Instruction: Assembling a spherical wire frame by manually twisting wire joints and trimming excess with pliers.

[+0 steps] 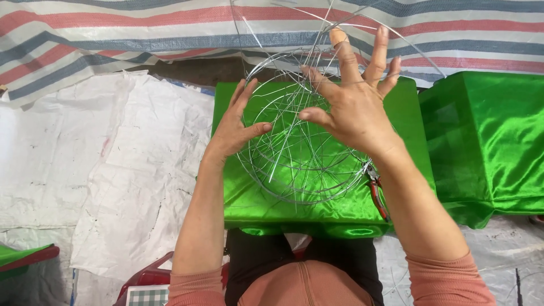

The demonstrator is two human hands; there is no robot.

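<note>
A round frame of thin silver wire, made of several hoops and crossing strands, rests on a box covered in shiny green cloth. My left hand lies flat against the frame's left side, thumb hooked over a hoop. My right hand presses on the frame's upper right with fingers spread; its index fingertip wears a tan bandage. Long loose wire ends rise past the fingers toward the top of the view.
Red-handled pliers lie on the green box by my right wrist. A second green-covered box stands to the right. White sheeting covers the floor at left, a striped tarp lies behind, and a red stool is near my left elbow.
</note>
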